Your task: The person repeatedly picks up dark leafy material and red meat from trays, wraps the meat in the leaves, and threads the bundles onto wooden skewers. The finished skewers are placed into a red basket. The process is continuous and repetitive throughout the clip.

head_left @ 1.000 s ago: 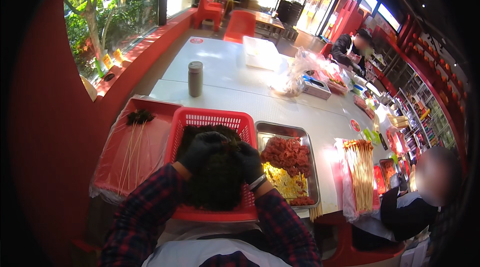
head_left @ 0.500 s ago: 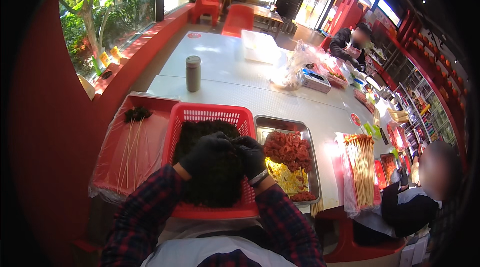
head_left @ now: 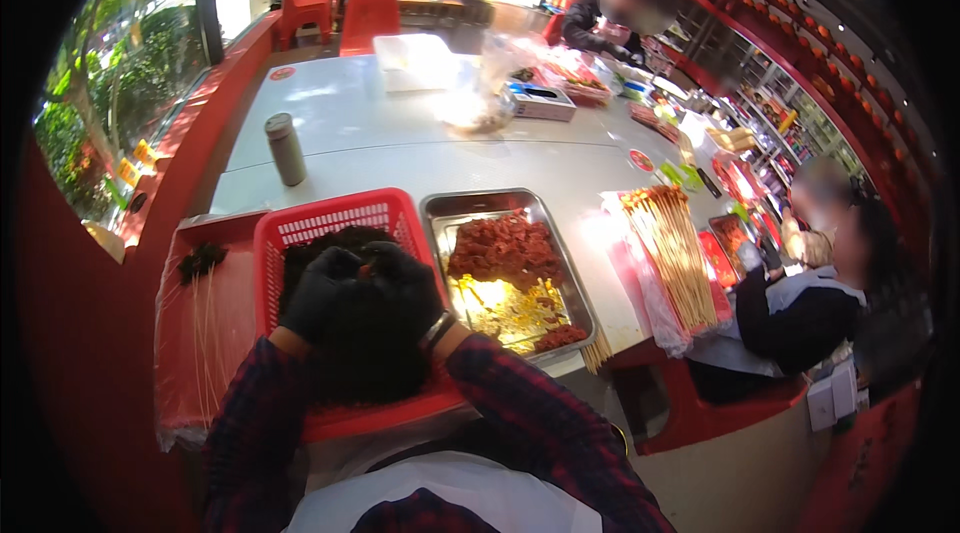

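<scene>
My left hand and my right hand, both in black gloves, meet above a red plastic basket. Dark green leafy stuff fills the basket under them. The fingers of both hands are curled together, with a small reddish bit showing between them; what they hold is mostly hidden. Left of the basket, a red tray lined with clear plastic bears several thin skewers tipped with dark green leaves. To the right, a metal tray contains red sliced meat and a chopped yellow food.
A grey-green bottle stands on the white table. Bundled skewers lie on plastic at the right, near a seated person. Another person is at the far side. A white box and a carton rest farther back.
My view has swung to the right, so the table's things sit farther left. Both hands stay together over the basket, and a reddish bit now shows between the fingers.
</scene>
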`<state>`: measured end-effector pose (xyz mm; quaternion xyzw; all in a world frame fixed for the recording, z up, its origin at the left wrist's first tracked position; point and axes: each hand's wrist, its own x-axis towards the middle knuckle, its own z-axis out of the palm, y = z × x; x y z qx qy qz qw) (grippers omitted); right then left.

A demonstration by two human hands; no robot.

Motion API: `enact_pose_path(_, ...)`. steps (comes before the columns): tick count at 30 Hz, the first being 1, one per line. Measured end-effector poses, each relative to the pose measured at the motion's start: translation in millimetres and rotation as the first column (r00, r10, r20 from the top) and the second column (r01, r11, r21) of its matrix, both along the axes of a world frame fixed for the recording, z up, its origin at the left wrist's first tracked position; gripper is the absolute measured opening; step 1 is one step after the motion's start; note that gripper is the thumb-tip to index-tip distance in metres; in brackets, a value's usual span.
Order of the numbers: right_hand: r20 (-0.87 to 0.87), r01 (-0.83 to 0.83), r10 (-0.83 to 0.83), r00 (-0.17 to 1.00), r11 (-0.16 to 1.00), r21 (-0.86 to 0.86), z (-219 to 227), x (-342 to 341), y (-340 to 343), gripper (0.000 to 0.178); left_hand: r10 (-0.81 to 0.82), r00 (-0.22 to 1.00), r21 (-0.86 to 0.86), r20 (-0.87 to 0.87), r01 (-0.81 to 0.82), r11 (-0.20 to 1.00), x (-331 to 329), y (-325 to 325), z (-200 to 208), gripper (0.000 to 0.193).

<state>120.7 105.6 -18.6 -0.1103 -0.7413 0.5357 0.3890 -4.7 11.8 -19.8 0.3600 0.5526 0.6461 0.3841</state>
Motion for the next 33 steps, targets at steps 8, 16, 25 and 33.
enact_pose_path(8, -0.124, 0.055, -0.01, 0.992, 0.928, 0.367, 8.8, 17.8, 7.9, 0.03, -0.122, 0.992, -0.069, -0.017, 0.12, 0.99, 10.2, 6.3, 10.0, 0.023)
enact_pose_path(16, -0.02, 0.591, -0.594, 0.804, 0.803, -0.081, -27.5, 219.5, 131.9, 0.018, 0.014, 0.988, -0.114, -0.154, -0.032, 0.993, -1.8, 2.2, 0.3, 0.015)
enact_pose_path(25, 0.577, 0.756, -0.544, 0.609, 0.618, -0.216, -84.4, 340.5, 149.4, 0.014, 0.031, 0.997, -0.115, -0.075, -0.039, 0.993, -16.3, 3.4, -24.6, 0.018)
enact_pose_path(33, 0.495, 0.832, -0.788, 0.366, 0.516, 0.207, -91.6, 389.6, 162.1, 0.005, 0.032, 0.996, -0.132, -0.078, -0.042, 0.99, -19.0, 8.1, -32.0, 0.015)
